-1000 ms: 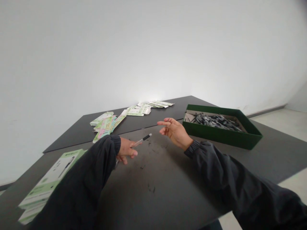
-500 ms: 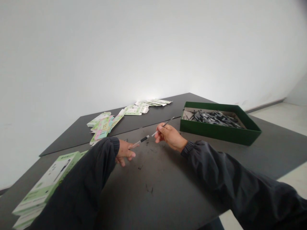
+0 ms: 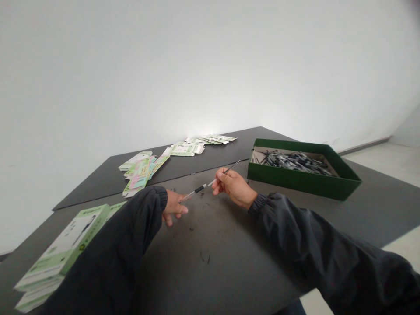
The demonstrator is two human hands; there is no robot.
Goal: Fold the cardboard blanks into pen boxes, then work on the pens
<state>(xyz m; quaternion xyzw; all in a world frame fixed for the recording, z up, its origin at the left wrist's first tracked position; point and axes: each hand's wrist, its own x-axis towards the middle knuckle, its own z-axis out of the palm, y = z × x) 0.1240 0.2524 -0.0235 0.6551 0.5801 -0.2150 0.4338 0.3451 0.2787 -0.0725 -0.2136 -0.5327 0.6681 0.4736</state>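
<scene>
My left hand (image 3: pixel 173 208) holds a clear pen barrel (image 3: pixel 198 189) with a black grip, its tip end pointing up and to the right. Between the thumb and fingers of my right hand (image 3: pixel 232 187) is a thin dark pen refill (image 3: pixel 233 165), whose pale lower end slants down toward the barrel. The two ends almost meet; whether they touch I cannot tell. Both hands are above the dark table (image 3: pixel 223 262). To the right of my right hand stands a green box (image 3: pixel 302 186) with many black and clear pen parts (image 3: pixel 295 162) in it.
Stacked green-and-white pen boxes (image 3: pixel 62 249) lie at the left, partly behind my left sleeve. Flattened cartons (image 3: pixel 183 149) and colourful ones (image 3: pixel 140 173) are spread toward the back. Small black marks dot the tabletop. A white wall (image 3: pixel 197 65) rises behind the table.
My left hand has shifted slightly right with the pen barrel, bringing its end closer to the refill. My right hand has hardly moved.
</scene>
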